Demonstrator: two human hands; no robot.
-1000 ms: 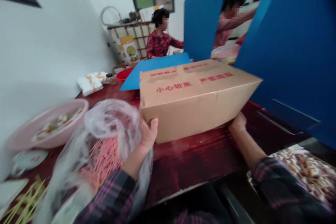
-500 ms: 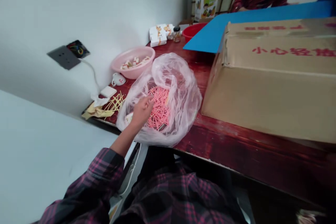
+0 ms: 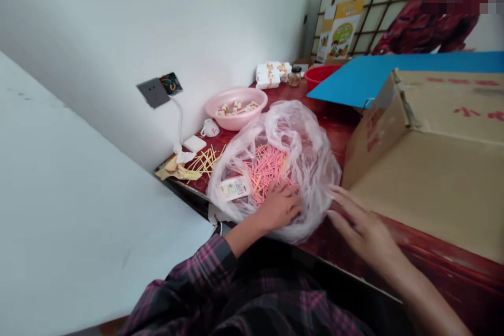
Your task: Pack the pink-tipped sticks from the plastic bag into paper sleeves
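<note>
Now joined by right hand [image 3: 364,228], spread beside plastic bag [image 3: 311,163] on surface [image 3: 433,268]. Left hand [image 3: 280,205] inside, fingers loosely curled over pink sticks [image 3: 265,165], none lifted yet.

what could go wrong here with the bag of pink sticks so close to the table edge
1. The plastic bag bulges over the near edge of the table; with the left hand pressing inside it, it might slide off and spill the pink sticks.
2. The film looks thin, so stick ends may poke through.
3. The right hand sits between bag and cardboard box, a tight gap where it could snag the bag.
</note>
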